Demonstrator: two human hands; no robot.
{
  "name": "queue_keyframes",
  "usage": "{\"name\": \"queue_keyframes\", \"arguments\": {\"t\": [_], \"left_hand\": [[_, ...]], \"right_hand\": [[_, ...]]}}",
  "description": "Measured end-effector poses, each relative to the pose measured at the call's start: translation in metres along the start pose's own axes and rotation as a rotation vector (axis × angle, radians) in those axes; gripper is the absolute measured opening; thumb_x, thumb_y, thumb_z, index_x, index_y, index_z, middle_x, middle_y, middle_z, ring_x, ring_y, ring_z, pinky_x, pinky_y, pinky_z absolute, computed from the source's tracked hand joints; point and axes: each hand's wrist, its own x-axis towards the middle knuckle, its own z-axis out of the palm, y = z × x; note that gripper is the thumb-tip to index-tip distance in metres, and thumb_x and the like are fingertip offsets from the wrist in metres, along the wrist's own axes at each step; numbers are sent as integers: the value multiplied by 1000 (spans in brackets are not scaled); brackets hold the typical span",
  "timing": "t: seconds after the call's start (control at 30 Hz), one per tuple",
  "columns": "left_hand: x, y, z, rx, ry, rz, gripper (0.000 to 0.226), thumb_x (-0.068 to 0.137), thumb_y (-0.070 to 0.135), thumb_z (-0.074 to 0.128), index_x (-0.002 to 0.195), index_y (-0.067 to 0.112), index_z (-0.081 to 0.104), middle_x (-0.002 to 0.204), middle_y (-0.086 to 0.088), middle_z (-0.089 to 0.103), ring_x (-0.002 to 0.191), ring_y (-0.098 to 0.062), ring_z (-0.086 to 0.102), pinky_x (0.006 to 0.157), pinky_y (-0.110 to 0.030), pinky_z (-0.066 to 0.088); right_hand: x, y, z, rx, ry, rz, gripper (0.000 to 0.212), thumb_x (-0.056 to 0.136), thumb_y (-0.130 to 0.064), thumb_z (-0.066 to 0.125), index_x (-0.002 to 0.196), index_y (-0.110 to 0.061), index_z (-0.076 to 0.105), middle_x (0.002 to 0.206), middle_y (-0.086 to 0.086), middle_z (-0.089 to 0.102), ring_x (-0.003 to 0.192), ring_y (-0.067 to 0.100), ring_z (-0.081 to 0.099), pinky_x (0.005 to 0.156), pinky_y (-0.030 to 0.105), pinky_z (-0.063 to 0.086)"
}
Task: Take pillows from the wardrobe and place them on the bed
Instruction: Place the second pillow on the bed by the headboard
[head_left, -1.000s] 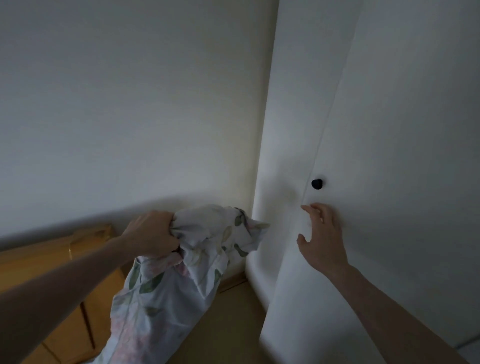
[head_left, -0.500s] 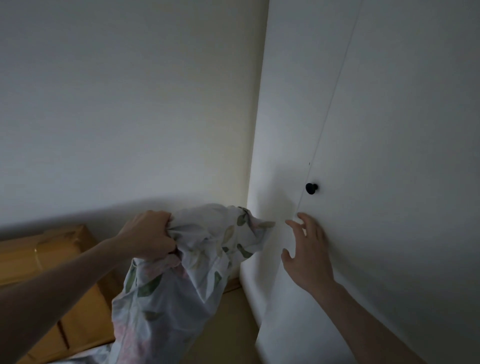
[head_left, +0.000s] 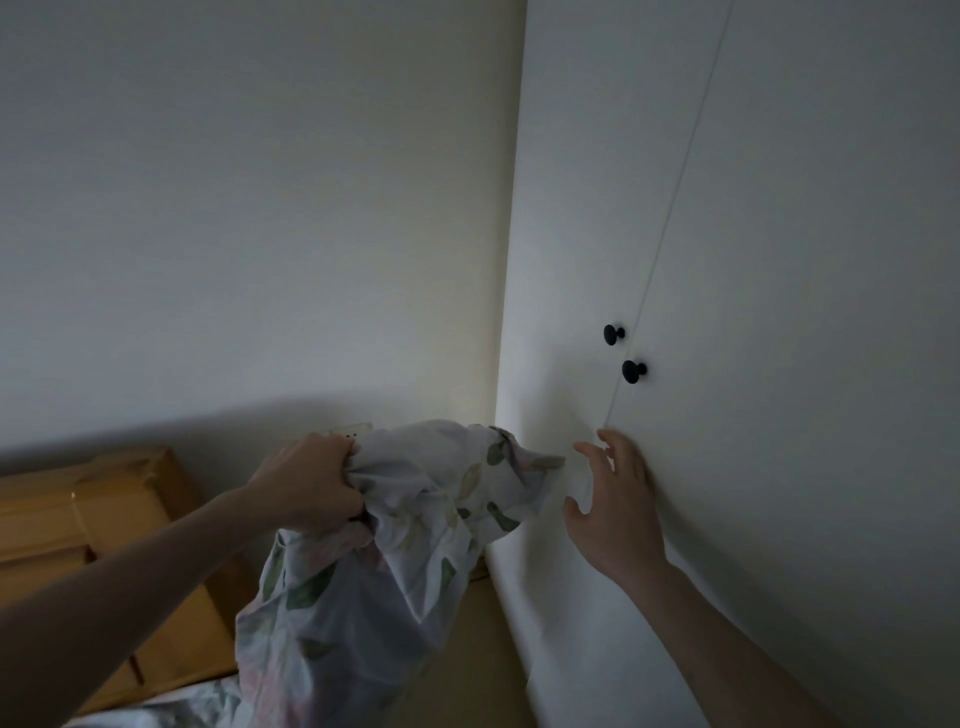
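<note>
A pillow (head_left: 374, 582) in a pale floral case with green leaves hangs down in the lower middle. My left hand (head_left: 311, 488) grips a bunched corner of it at its top. My right hand (head_left: 613, 499) is spread, its fingertips against the white wardrobe door (head_left: 779, 364) just below the seam between the two doors. Both doors look shut, and two black knobs (head_left: 626, 353) sit either side of the seam above my right hand. The inside of the wardrobe is hidden.
A wooden headboard (head_left: 93, 530) stands at the lower left against the plain wall, with floral bedding (head_left: 156, 712) at the bottom edge. A wall socket (head_left: 353, 430) sits behind the pillow. A strip of tan floor (head_left: 483, 649) runs between bed and wardrobe.
The near wardrobe door has swung shut under my right hand, so a second knob now shows beside the first. My left hand still holds the pillow in about the same place.
</note>
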Motion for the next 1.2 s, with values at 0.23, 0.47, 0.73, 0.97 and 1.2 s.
{"name": "queue_keyframes", "arguments": {"t": [0.23, 0.47, 0.73, 0.97, 1.2], "left_hand": [[1, 3, -1, 16, 17, 1, 27, 58, 41, 71, 78, 25, 65, 73, 6, 67, 64, -11, 60, 48, -21, 39], [-3, -4, 1, 10, 23, -33, 28, 55, 45, 68, 75, 26, 61, 71, 9, 65, 63, -11, 61, 52, -29, 49], [-31, -29, 9, -62, 44, -114, 30, 57, 47, 69, 79, 28, 63, 75, 10, 66, 66, -11, 60, 53, -27, 46], [-104, -91, 17, -386, 144, -395, 14, 67, 31, 74, 69, 23, 62, 65, 6, 66, 62, -12, 63, 49, -24, 43], [-190, -184, 7, -871, 261, -757, 30, 75, 38, 75, 95, 17, 69, 86, -3, 74, 82, -19, 69, 66, -33, 57]], "right_hand": [[5, 10, -5, -9, 11, 6, 64, 73, -21, 74, 133, -18, 52, 147, 6, 37, 143, 26, 32, 111, 39, 38], [7, 9, -2, 28, -32, 49, 63, 74, -21, 72, 133, -19, 51, 148, 6, 36, 142, 26, 32, 112, 39, 35], [-17, -58, 17, 281, -199, -129, 62, 85, -26, 67, 140, -33, 40, 143, -14, 33, 129, 11, 40, 99, 29, 46], [-60, -100, 94, 263, -557, -118, 70, 84, -30, 67, 145, -31, 34, 146, -9, 35, 133, 17, 44, 103, 33, 47], [-102, -179, 174, 82, -1019, -210, 89, 86, -40, 65, 156, -26, 13, 161, -1, 19, 145, 21, 32, 115, 34, 34]]}}
